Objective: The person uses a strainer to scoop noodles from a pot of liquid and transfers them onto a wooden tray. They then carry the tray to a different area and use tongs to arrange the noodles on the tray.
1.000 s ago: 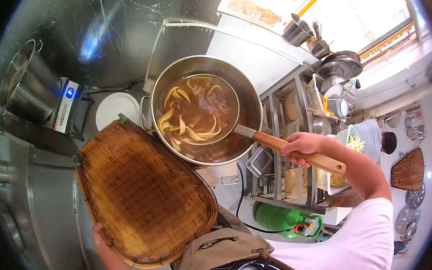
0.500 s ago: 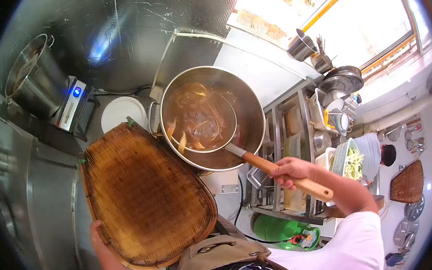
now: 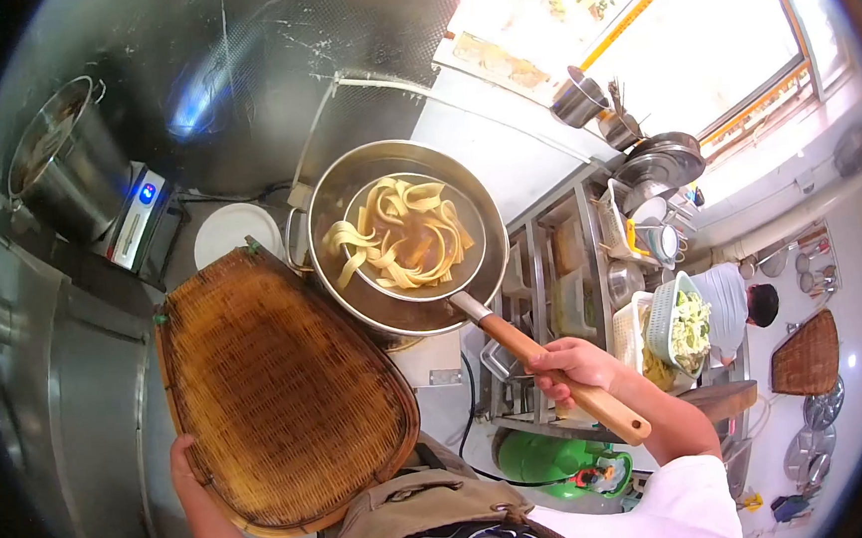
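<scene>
Right fingers: wrapped around wooden handle; left fingers: partly hidden, clasping woven basket edge.
Beyond right fingers: flat noodles in scoop, within pot.

Daylight pours through the window, blown out to white at upper right; a blue-white glare streaks the dark metal wall, the fisheye view bends straight lines, and black vignetting swallows the blurred edges
</scene>
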`<state>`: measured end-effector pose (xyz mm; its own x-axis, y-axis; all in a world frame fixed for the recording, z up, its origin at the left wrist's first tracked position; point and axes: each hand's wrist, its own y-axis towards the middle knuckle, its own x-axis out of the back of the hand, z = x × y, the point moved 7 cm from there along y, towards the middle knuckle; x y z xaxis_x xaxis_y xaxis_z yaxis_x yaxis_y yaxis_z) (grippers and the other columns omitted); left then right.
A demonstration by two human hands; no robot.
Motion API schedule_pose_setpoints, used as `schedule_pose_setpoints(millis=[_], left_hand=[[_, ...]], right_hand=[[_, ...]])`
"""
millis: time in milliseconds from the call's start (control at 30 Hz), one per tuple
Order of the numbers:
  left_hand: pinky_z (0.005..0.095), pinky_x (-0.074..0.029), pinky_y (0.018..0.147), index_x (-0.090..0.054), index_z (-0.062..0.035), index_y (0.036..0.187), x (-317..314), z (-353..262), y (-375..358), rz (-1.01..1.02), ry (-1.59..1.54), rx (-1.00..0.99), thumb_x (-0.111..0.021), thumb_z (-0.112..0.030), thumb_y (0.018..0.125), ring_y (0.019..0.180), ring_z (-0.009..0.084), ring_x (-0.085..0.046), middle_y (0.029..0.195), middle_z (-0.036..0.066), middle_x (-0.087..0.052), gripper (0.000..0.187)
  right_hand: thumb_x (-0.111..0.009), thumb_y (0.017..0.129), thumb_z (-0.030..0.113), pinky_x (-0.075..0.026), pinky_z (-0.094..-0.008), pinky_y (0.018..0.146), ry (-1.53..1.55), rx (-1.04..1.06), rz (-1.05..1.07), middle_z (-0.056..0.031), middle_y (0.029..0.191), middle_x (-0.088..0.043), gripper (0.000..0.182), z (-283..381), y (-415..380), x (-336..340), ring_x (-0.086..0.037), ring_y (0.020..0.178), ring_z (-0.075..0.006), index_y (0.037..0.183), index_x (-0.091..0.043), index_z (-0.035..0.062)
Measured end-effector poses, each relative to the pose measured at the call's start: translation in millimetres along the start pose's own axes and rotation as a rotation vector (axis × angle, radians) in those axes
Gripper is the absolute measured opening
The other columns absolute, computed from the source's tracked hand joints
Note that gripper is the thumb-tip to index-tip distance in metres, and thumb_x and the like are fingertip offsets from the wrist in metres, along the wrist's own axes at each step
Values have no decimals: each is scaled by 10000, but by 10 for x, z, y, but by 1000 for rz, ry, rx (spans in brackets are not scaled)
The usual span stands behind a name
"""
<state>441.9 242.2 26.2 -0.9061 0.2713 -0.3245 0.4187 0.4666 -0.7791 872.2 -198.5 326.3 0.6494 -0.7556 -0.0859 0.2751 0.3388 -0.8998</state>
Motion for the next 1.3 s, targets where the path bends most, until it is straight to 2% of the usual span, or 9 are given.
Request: schedule_pose_setpoints(millis=[233,467,667,767,867,1000,1167,1267,1300], left_hand=[[449,-578,650,-613,-20,1098,51,-57,-47,24,14,3,-644,-257,694,744,327,-654,957,167,-667,469],[446,-580,645,-615,-19,1096,54,-42,-1,62,20,20,-644,-256,695,736,325,-655,954,166,-667,466],[418,-591,616,-634,-22,1029,-123,-59,-101,110,-52,-43,-637,-237,718,683,307,-656,901,151,-668,378],[431,-592,641,-637,-30,967,483,60,266,-43,59,-53,-634,-227,732,710,305,-664,877,144,-661,306],[431,-589,651,-626,-33,958,-125,-35,-191,22,-75,-70,-634,-228,736,727,304,-664,866,140,-654,295],[460,-580,679,-600,-14,1029,316,106,185,54,-48,-46,-621,-233,730,768,321,-663,914,164,-655,371],[470,-542,716,-609,-22,1148,138,43,-64,-80,45,54,-638,-288,687,826,333,-657,1010,190,-662,533],[475,-575,697,-592,4,1099,96,6,-141,-130,23,-20,-631,-235,709,791,335,-664,954,195,-657,459],[480,-575,703,-590,7,1113,102,11,-115,-93,15,-34,-633,-238,706,797,337,-664,963,198,-657,477]], right_hand=[[-576,953,184,-443,-286,411,37,-12,23,-38,681,-528,177,74,310,-81,-507,499,-118,882,-536,26],[-590,938,180,-463,-339,402,-732,-1,-211,-90,656,-545,263,547,363,257,-538,484,-173,864,-543,-68],[-605,913,183,-458,-327,402,-621,14,-76,-86,628,-544,257,572,672,92,-531,472,-172,814,-562,-51],[-595,936,206,-428,-290,386,-414,-2,47,-54,622,-526,236,448,542,210,-511,465,-136,900,-550,-23],[-584,951,222,-403,-271,374,-213,-33,158,-32,635,-522,222,278,459,291,-490,460,-110,934,-540,5],[-576,956,231,-386,-259,368,-152,-75,143,-16,662,-526,205,299,262,431,-467,457,-94,957,-539,30],[-561,954,231,-434,-302,383,-652,-34,-115,-78,666,-563,255,768,83,638,-551,466,-163,969,-553,-23],[-556,948,219,-447,-319,404,-775,-93,-89,-78,645,-552,250,895,251,693,-545,448,-180,945,-560,-31],[-546,945,210,-438,-353,411,-826,-62,-118,-107,598,-561,312,969,223,526,-538,441,-201,771,-563,-49]])
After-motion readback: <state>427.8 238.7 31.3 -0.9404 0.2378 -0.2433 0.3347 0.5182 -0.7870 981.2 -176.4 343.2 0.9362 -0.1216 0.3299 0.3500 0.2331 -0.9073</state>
